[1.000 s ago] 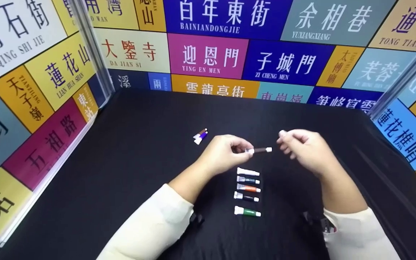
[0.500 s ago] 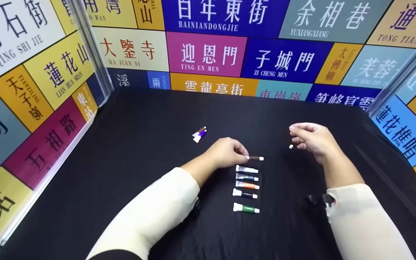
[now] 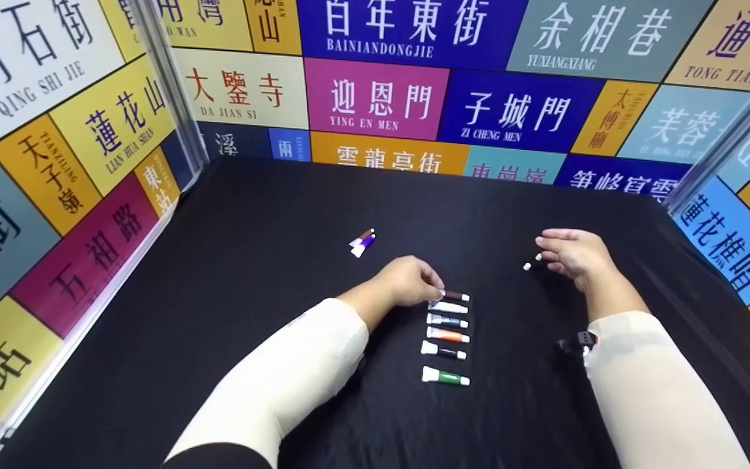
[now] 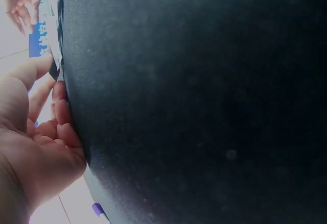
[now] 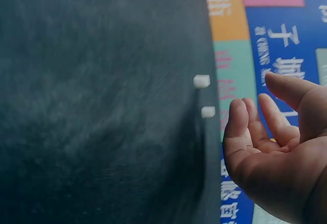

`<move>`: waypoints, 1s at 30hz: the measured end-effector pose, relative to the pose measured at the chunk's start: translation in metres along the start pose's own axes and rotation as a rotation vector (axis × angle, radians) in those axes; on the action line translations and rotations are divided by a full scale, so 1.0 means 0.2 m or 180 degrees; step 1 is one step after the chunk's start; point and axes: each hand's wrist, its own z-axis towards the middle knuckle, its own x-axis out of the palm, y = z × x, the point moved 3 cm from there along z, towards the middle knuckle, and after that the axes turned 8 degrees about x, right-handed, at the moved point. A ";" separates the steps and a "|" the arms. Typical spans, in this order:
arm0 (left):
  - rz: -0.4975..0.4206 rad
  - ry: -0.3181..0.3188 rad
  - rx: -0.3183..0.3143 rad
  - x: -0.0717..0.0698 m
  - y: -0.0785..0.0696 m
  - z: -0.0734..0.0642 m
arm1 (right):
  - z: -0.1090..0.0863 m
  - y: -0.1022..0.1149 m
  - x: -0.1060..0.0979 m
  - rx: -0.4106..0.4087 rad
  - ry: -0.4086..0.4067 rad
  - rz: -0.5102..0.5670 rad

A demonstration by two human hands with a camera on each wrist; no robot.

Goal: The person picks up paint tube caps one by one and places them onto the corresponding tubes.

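Note:
My left hand (image 3: 409,281) pinches the crimped left end of a brown paint tube (image 3: 456,296) at the far end of a row. Close below it lie a white paint tube (image 3: 448,307), a dark teal paint tube (image 3: 446,320) and an orange paint tube (image 3: 448,335). Nearer me are a black paint tube (image 3: 443,350) and a green paint tube (image 3: 446,376). My right hand (image 3: 573,257) is off to the right with loose fingers, holding nothing. Beside its fingertips show two small white pieces (image 5: 202,81), seen against the black cloth in the right wrist view.
A purple paint tube (image 3: 363,245) and a reddish-brown paint tube (image 3: 362,237) lie together at the back left. Black cloth (image 3: 251,260) covers the table. Printed sign panels (image 3: 375,98) wall in the back and both sides.
My left hand has brought the brown tube down and toward me, to the head of the row. The right hand has moved right and its fingers have loosened; two white pieces now show beside it.

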 end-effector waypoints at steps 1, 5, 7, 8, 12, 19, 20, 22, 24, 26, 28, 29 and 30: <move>-0.0021 0.0023 -0.0014 0.00 0.00 0.00 | 0.02 -0.02 0.00 0.0039 -0.0009 -0.0004; -0.0105 0.0090 -0.0054 0.02 0.02 0.00 | 0.07 -0.08 -0.01 0.0204 -0.0076 -0.0047; -0.0127 0.0111 -0.0060 0.03 0.02 0.01 | 0.10 -0.10 -0.01 0.0259 -0.0142 -0.0096; -0.0141 0.0107 -0.0068 0.03 0.03 0.01 | 0.10 -0.11 -0.01 0.0270 -0.0180 -0.0119; -0.0201 0.0078 -0.0084 0.01 0.04 0.01 | 0.12 -0.11 -0.01 0.0232 -0.0266 -0.0267; -0.0225 0.0044 -0.0090 -0.01 0.03 0.01 | 0.12 -0.09 0.00 0.0065 -0.0291 -0.0728; -0.0230 0.0035 -0.0094 -0.02 0.03 0.01 | 0.12 -0.08 0.00 0.0033 -0.0303 -0.0804; -0.0252 0.0031 -0.0092 -0.02 0.03 0.01 | 0.12 -0.08 0.00 -0.0011 -0.0319 -0.0888; -0.0269 0.0014 -0.0107 -0.01 0.03 0.01 | 0.11 -0.08 0.01 -0.0034 -0.0323 -0.0893; -0.0297 -0.0002 -0.0114 -0.01 0.04 0.00 | 0.10 -0.07 0.01 -0.0032 -0.0335 -0.0815; -0.0316 -0.0029 -0.0111 -0.01 0.04 0.00 | 0.08 -0.06 0.02 -0.0026 -0.0338 -0.0633; -0.0330 -0.0048 -0.0111 -0.01 0.04 0.00 | 0.07 -0.05 0.03 -0.0021 -0.0337 -0.0517; -0.0350 -0.0069 -0.0106 -0.01 0.05 0.00 | 0.05 -0.05 0.04 -0.0019 -0.0328 -0.0398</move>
